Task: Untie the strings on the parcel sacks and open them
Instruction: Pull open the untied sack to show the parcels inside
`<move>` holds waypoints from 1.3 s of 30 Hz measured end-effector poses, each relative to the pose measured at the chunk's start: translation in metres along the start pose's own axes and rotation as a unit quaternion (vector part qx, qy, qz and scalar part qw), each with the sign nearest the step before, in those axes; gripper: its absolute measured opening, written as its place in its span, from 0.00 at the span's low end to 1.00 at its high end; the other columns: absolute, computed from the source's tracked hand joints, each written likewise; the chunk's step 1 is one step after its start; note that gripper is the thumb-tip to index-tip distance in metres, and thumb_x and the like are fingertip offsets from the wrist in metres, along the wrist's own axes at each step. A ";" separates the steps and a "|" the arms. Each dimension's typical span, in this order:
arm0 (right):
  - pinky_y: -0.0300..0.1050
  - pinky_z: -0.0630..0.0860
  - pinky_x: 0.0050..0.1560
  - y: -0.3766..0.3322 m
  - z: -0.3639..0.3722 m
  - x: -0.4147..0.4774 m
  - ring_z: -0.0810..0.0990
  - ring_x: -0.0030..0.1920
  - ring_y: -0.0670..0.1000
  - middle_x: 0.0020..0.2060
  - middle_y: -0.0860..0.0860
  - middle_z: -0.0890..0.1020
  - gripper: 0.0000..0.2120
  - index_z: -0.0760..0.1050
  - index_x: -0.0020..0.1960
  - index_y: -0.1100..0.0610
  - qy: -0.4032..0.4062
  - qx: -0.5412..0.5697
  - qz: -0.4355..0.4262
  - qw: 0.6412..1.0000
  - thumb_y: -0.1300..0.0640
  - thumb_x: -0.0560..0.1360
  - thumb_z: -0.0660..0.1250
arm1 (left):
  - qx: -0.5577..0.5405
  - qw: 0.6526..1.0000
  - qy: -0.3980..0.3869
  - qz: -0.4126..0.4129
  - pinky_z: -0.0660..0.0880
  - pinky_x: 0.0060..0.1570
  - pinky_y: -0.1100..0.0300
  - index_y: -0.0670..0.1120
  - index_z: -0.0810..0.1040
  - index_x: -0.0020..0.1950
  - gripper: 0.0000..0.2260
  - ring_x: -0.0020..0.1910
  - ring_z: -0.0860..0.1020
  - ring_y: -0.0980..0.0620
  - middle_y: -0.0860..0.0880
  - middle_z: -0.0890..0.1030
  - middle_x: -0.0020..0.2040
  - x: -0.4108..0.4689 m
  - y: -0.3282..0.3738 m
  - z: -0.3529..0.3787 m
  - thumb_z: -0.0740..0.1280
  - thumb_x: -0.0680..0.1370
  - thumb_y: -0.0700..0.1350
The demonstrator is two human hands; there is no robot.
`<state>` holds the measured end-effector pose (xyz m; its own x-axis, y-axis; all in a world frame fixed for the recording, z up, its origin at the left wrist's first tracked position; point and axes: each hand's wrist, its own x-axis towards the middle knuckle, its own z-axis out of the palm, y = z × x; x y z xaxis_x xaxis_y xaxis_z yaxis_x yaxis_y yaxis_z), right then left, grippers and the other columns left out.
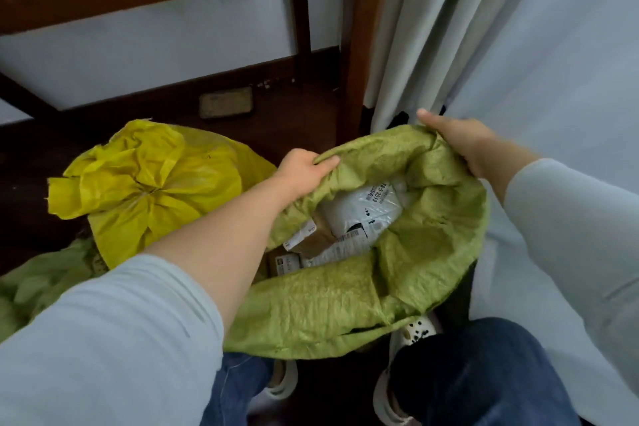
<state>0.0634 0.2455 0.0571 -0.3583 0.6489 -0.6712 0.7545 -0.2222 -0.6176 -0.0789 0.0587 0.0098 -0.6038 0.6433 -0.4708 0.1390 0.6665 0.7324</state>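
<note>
A green woven sack (349, 297) stands open on the floor in front of me, its mouth spread wide. Inside lie white and brown parcels (352, 221) with printed labels. My left hand (302, 171) grips the sack's far left rim. My right hand (460, 138) grips the far right rim, pulling it outward. To the left sits a yellow sack (152, 183), its neck still bunched and gathered shut. No string shows on either sack.
Another green sack (38, 284) lies at the lower left. A dark wooden table (359, 45) stands behind, with a small flat box (226, 102) on the floor under it. Pale curtains (518, 45) hang at the right. My feet in white clogs (411, 332) are below.
</note>
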 end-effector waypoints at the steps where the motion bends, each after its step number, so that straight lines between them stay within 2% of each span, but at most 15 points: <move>1: 0.48 0.75 0.52 -0.001 0.002 0.006 0.79 0.52 0.59 0.50 0.56 0.81 0.24 0.76 0.54 0.60 0.070 -0.044 -0.019 0.996 0.40 0.72 0.64 | -0.010 1.000 0.013 -0.010 0.69 0.35 0.59 0.40 0.76 0.34 0.22 0.32 0.73 0.49 0.45 0.73 0.31 0.003 0.002 -0.004 0.65 0.75 0.58; 6: 0.54 0.66 0.64 -0.006 0.027 0.002 0.70 0.64 0.62 0.63 0.62 0.73 0.24 0.68 0.65 0.58 0.230 -0.181 -0.166 0.942 0.43 0.78 0.55 | -0.008 0.994 0.090 -0.054 0.67 0.37 0.59 0.44 0.68 0.29 0.23 0.30 0.71 0.50 0.47 0.71 0.29 0.022 0.016 -0.022 0.62 0.76 0.60; 9: 0.58 0.56 0.68 -0.007 0.050 -0.029 0.65 0.68 0.60 0.66 0.59 0.68 0.38 0.65 0.69 0.55 0.243 -0.368 -0.322 0.838 0.30 0.69 0.58 | -0.043 0.989 0.081 -0.119 0.72 0.44 0.56 0.40 0.77 0.45 0.23 0.41 0.77 0.46 0.45 0.79 0.41 0.029 0.012 -0.033 0.60 0.77 0.61; 12: 0.63 0.55 0.68 0.001 0.073 -0.040 0.60 0.70 0.62 0.70 0.60 0.60 0.51 0.51 0.74 0.57 0.171 -0.543 -0.277 0.774 0.32 0.64 0.68 | -0.108 0.976 0.051 -0.185 0.77 0.46 0.51 0.39 0.74 0.60 0.24 0.48 0.79 0.41 0.41 0.80 0.49 0.029 0.003 -0.041 0.64 0.76 0.58; 14: 0.62 0.64 0.63 0.008 0.076 -0.029 0.64 0.66 0.64 0.67 0.62 0.60 0.38 0.53 0.73 0.57 0.138 -0.534 -0.195 0.811 0.52 0.71 0.68 | -0.135 0.966 0.047 -0.214 0.77 0.43 0.51 0.39 0.75 0.59 0.20 0.43 0.80 0.43 0.42 0.80 0.44 0.025 -0.001 -0.046 0.66 0.76 0.54; 16: 0.54 0.71 0.54 0.011 0.066 -0.018 0.72 0.59 0.63 0.63 0.61 0.67 0.24 0.64 0.67 0.57 0.082 -0.445 -0.151 0.879 0.62 0.72 0.62 | -0.167 0.955 0.062 -0.239 0.76 0.42 0.51 0.40 0.76 0.58 0.18 0.38 0.79 0.45 0.43 0.79 0.40 0.025 -0.007 -0.053 0.66 0.76 0.52; 18: 0.48 0.73 0.48 0.012 0.049 -0.009 0.76 0.54 0.60 0.55 0.57 0.76 0.19 0.73 0.62 0.58 0.023 -0.370 -0.127 0.920 0.66 0.72 0.61 | -0.210 0.937 0.082 -0.267 0.76 0.41 0.51 0.42 0.76 0.61 0.18 0.38 0.79 0.45 0.44 0.79 0.40 0.026 -0.016 -0.059 0.65 0.77 0.53; 20: 0.45 0.73 0.49 0.017 0.029 -0.006 0.76 0.53 0.59 0.52 0.56 0.77 0.19 0.75 0.62 0.59 0.003 -0.366 -0.088 0.926 0.68 0.72 0.61 | -0.243 0.919 0.085 -0.297 0.75 0.43 0.51 0.44 0.77 0.60 0.17 0.41 0.78 0.46 0.45 0.79 0.41 0.029 -0.027 -0.064 0.63 0.78 0.53; 22: 0.49 0.77 0.50 0.029 0.014 0.000 0.76 0.53 0.60 0.52 0.58 0.78 0.17 0.74 0.62 0.62 0.026 -0.368 -0.048 0.928 0.66 0.74 0.61 | -0.280 0.901 0.097 -0.317 0.74 0.42 0.52 0.42 0.77 0.50 0.15 0.38 0.76 0.47 0.48 0.79 0.44 0.026 -0.034 -0.066 0.60 0.80 0.53; 24: 0.49 0.78 0.39 0.037 0.011 -0.003 0.77 0.45 0.59 0.46 0.58 0.77 0.14 0.74 0.61 0.63 0.017 -0.285 0.010 0.958 0.62 0.76 0.63 | -0.296 0.891 0.117 -0.325 0.75 0.38 0.52 0.43 0.74 0.48 0.16 0.38 0.77 0.48 0.46 0.80 0.44 0.024 -0.038 -0.069 0.61 0.78 0.57; 27: 0.52 0.78 0.47 0.039 0.021 -0.012 0.76 0.52 0.59 0.57 0.58 0.75 0.29 0.67 0.67 0.61 -0.035 -0.145 0.067 0.986 0.48 0.72 0.70 | -0.289 0.891 0.136 -0.324 0.77 0.40 0.50 0.45 0.76 0.55 0.28 0.46 0.81 0.46 0.45 0.82 0.49 0.026 -0.043 -0.071 0.61 0.71 0.68; 30: 0.54 0.72 0.58 0.042 0.031 -0.025 0.73 0.63 0.61 0.65 0.58 0.71 0.43 0.62 0.70 0.61 -0.026 -0.105 0.067 0.992 0.39 0.65 0.73 | -0.263 0.914 0.121 -0.284 0.76 0.54 0.46 0.48 0.74 0.62 0.33 0.53 0.80 0.43 0.45 0.81 0.56 0.011 -0.033 -0.065 0.62 0.68 0.70; 33: 0.53 0.74 0.61 0.056 0.044 -0.041 0.75 0.61 0.59 0.63 0.57 0.75 0.51 0.65 0.67 0.61 0.027 -0.117 0.048 0.992 0.32 0.55 0.74 | -0.019 0.952 0.185 -0.242 0.65 0.67 0.45 0.44 0.67 0.69 0.38 0.67 0.68 0.40 0.42 0.70 0.69 -0.020 -0.022 -0.055 0.64 0.67 0.67; 35: 0.56 0.74 0.61 0.070 0.056 -0.051 0.74 0.62 0.59 0.63 0.57 0.74 0.63 0.64 0.68 0.60 0.053 -0.120 0.044 0.990 0.24 0.44 0.70 | 0.125 0.944 0.202 -0.227 0.58 0.69 0.46 0.42 0.62 0.71 0.37 0.71 0.60 0.40 0.42 0.62 0.72 -0.046 -0.017 -0.044 0.64 0.71 0.64; 39: 0.56 0.63 0.68 0.085 0.078 -0.077 0.60 0.70 0.62 0.69 0.61 0.62 0.53 0.56 0.72 0.62 0.087 -0.190 0.078 0.975 0.28 0.62 0.66 | 0.135 0.952 0.202 -0.185 0.65 0.63 0.49 0.45 0.63 0.70 0.33 0.66 0.65 0.40 0.41 0.63 0.68 -0.100 -0.018 -0.010 0.68 0.71 0.59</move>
<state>0.1121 0.1200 0.0242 -0.1487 0.7489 -0.6458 0.9533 -0.0649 -0.2948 -0.0288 -0.0217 0.0487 -0.8959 0.1850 -0.4039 0.0226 0.9270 0.3744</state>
